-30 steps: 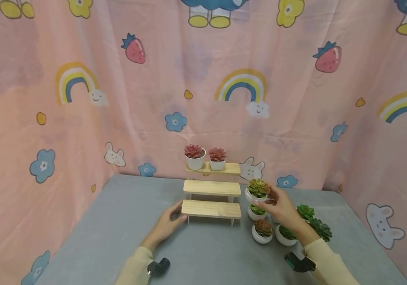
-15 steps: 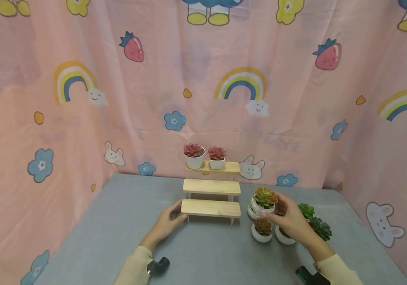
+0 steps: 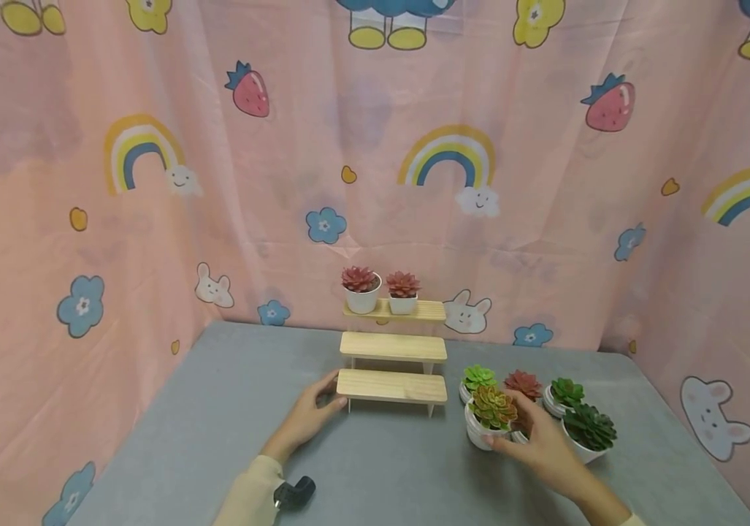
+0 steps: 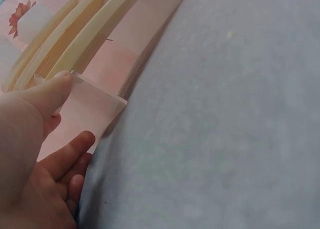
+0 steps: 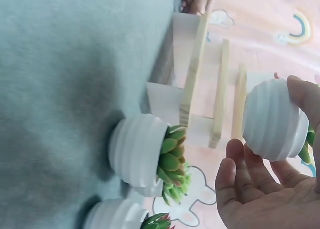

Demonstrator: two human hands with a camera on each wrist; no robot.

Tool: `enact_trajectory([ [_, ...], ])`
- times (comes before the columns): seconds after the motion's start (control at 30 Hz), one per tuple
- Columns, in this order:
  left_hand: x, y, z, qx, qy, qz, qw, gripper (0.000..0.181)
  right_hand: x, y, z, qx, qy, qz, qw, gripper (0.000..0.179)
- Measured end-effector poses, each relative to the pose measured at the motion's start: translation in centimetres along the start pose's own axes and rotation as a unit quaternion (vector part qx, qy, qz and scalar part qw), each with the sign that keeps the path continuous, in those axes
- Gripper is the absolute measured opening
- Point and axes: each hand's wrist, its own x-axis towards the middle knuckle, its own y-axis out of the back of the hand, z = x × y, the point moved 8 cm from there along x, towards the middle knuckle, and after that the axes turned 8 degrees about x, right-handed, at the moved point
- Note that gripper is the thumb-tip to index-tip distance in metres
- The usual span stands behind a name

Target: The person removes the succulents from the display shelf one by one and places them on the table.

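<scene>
My right hand (image 3: pixel 539 442) holds a white ribbed pot (image 5: pixel 274 120) with a yellow-green, orange-tinged succulent (image 3: pixel 493 408), thumb on one side and fingers on the other. The pot is raised off the table, over the group of potted succulents at the right. At the left end of a three-step wooden display stand (image 3: pixel 391 386), my left hand (image 3: pixel 309 413) grips the lowest step's end. In the left wrist view its thumb presses the corner of the clear side panel (image 4: pixel 92 109), fingers beside and behind it. Two pink succulents (image 3: pixel 360 288) in white pots stand on the top step.
A bright green succulent (image 3: pixel 478 377), a red one (image 3: pixel 523 384), a small green one (image 3: pixel 567 392) and a dark green one (image 3: pixel 590 427) stand in white pots around the right hand. The grey table (image 3: pixel 236 365) meets a pink patterned curtain (image 3: pixel 269 197) behind.
My right hand has lowered the held succulent, moving it slightly right and nearer to me. It now covers the brownish succulent seen before, and the red one shows. My left hand stays on the stand.
</scene>
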Motion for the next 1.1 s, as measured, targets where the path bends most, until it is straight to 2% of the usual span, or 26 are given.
enact_trajectory([
  [0.17, 0.0, -0.1, -0.1, 0.006, 0.003, -0.003, 1.0, 0.067, -1.3, -0.3, 1.3, 0.004, -0.023, -0.015, 0.9996, 0.072],
  [0.33, 0.0, -0.2, -0.1, 0.006, 0.009, -0.003, 0.9999, 0.067, -2.4, -0.5, 3.5, 0.01, -0.05, -0.053, 0.9973, 0.075],
  [0.53, 0.1, 0.0, -0.1, 0.005, 0.012, 0.001, 0.9999, 0.068, -2.9, -0.9, 6.0, 0.011, -0.071, -0.087, 0.9936, 0.079],
  [0.83, -0.1, 0.0, 0.0, 0.013, -0.002, -0.002, 0.9999, 0.068, -2.7, -1.6, 7.8, 0.019, -0.056, -0.132, 0.9895, 0.073],
  [1.1, -0.1, -0.1, -0.1, 0.004, 0.008, -0.001, 1.0, 0.068, -2.6, -1.8, 8.4, 0.019, -0.063, -0.149, 0.9866, 0.071],
])
